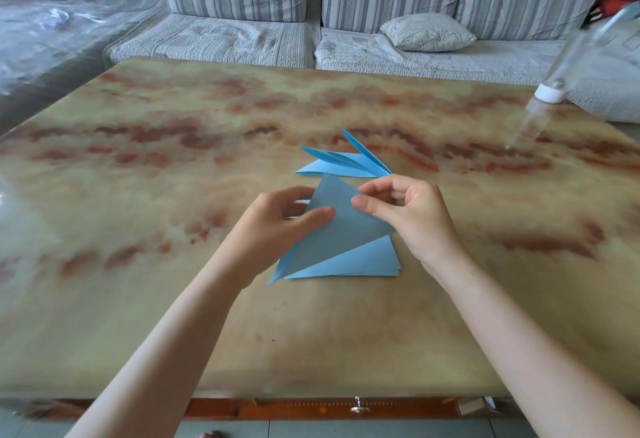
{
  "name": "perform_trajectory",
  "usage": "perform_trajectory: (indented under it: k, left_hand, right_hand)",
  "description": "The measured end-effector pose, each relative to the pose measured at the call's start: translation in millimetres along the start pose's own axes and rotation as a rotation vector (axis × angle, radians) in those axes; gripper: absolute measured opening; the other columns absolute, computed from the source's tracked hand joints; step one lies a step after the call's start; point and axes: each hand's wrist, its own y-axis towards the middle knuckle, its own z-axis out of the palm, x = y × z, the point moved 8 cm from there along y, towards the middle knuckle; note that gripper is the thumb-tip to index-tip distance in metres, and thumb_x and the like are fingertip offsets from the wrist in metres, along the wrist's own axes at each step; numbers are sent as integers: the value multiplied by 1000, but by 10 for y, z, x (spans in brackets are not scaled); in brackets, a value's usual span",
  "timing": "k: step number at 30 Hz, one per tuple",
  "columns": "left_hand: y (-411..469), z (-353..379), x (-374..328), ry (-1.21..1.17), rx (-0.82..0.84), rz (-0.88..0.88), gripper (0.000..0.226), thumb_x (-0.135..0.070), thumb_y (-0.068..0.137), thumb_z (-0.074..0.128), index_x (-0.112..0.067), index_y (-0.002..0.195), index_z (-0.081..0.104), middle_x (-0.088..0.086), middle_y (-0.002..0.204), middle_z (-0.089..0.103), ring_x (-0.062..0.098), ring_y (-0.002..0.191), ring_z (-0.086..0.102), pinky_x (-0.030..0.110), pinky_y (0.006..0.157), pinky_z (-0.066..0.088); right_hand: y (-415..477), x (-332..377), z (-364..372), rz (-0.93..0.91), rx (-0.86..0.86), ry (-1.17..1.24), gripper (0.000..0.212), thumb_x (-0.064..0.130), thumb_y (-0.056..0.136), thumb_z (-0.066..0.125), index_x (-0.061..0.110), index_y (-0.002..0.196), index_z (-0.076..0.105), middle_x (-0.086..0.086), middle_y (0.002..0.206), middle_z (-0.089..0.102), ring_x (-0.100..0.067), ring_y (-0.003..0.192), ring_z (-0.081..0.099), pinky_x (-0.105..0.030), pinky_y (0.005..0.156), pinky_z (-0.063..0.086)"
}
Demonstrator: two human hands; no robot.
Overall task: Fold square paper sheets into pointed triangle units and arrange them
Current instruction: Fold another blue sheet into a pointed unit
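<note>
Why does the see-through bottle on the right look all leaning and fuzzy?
Head view: the bottle sits at the wide-angle picture's edge, so it looks tilted and soft; the shiny table mirrors it underneath and has pale glare on its left side; the blue paper in the middle is sharp.

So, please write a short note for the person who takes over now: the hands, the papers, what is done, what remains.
Left hand: pinches the left edge of the folded blue sheet.
Right hand: pinches its right edge.
The sheet is held above the stack of blue sheets on the table.
Done: a few pointed units lie fanned behind the hands.
Left: finish this fold, fold the stack, arrange the units.
</note>
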Motion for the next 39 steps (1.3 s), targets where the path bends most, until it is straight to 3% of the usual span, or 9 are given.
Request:
perform_trajectory:
  k: [4, 7, 10, 13, 15, 17, 22, 27, 39]
  left_hand:
    - [12, -123, -67, -102, -178, 57, 13, -24, 82, 73, -31, 92, 71, -10, 82, 75, -1, 68, 66, 18, 61, 49]
    - [10, -165, -54, -86, -263, 68, 16, -20, 80, 75, -35, 81, 71, -11, 78, 75, 3, 72, 67, 32, 75, 55]
    - [9, -182, -22, -101, -295, 48, 19, -16, 82, 73, -34, 78, 72, -11, 77, 75, 5, 74, 69, 34, 79, 56]
    - [-1, -217, 2, -210, -355, 32, 11, -13, 83, 72, -18, 93, 74, -7, 80, 75, 7, 75, 70, 29, 75, 57]
    - [-23, -208, 32, -313, -395, 18, 10, -11, 85, 70, -16, 94, 73, -5, 81, 75, 8, 75, 70, 24, 70, 55]
    - [-43, -158, 48, -395, -404, 4, 10, -11, 87, 67, -17, 93, 72, -1, 84, 76, 11, 76, 71, 23, 68, 55]
    - [-50, -116, 46, -480, -432, 16, 13, -13, 89, 65, -13, 99, 73, 4, 89, 76, 17, 80, 70, 28, 71, 57]
    - [-52, -82, 36, -560, -402, 14, 14, -10, 90, 63, -8, 100, 71, 7, 90, 75, 19, 82, 71, 28, 73, 58]
    - [-45, -28, 0, -617, -298, 5, 13, -8, 92, 59, -11, 94, 71, 4, 88, 76, 16, 80, 72, 23, 70, 56]
  right_hand:
    - [-7, 30, 31, -15, 17, -40, 14, 8, 74, 80, 18, 74, 70, 8, 69, 69, -5, 67, 60, -14, 67, 49]
    - [-15, 46, 83, -20, 32, -45, 15, 7, 73, 80, 17, 74, 70, 12, 67, 68, -6, 67, 60, -16, 68, 48]
    - [-20, 97, 80, -45, 0, -100, 13, 16, 73, 82, 18, 80, 71, 12, 77, 69, -4, 74, 59, -13, 74, 46]
    - [-41, 95, 5, -34, -97, -149, 48, 45, 66, 78, 26, 107, 65, 17, 108, 63, 3, 100, 55, -5, 83, 37]
    - [-68, -15, -42, 69, -162, -49, 78, 58, 57, 77, 30, 126, 51, 15, 125, 53, 11, 111, 46, -9, 88, 38]
    - [-92, -114, -43, 161, -177, 70, 95, 68, 51, 81, 27, 130, 47, 8, 129, 55, 3, 116, 52, -21, 93, 43]
    - [-142, -156, 209, 304, 52, 304, 51, 52, 60, 73, 20, 99, 70, 2, 101, 72, -20, 94, 67, -40, 91, 52]
    - [-160, -172, 309, 336, 29, 440, 8, 20, 83, 69, 17, 89, 71, -1, 88, 72, -14, 77, 67, -26, 67, 54]
    - [-137, -144, 225, 282, -20, 391, 4, 12, 85, 67, 14, 86, 71, 0, 78, 73, -13, 69, 67, -23, 59, 53]
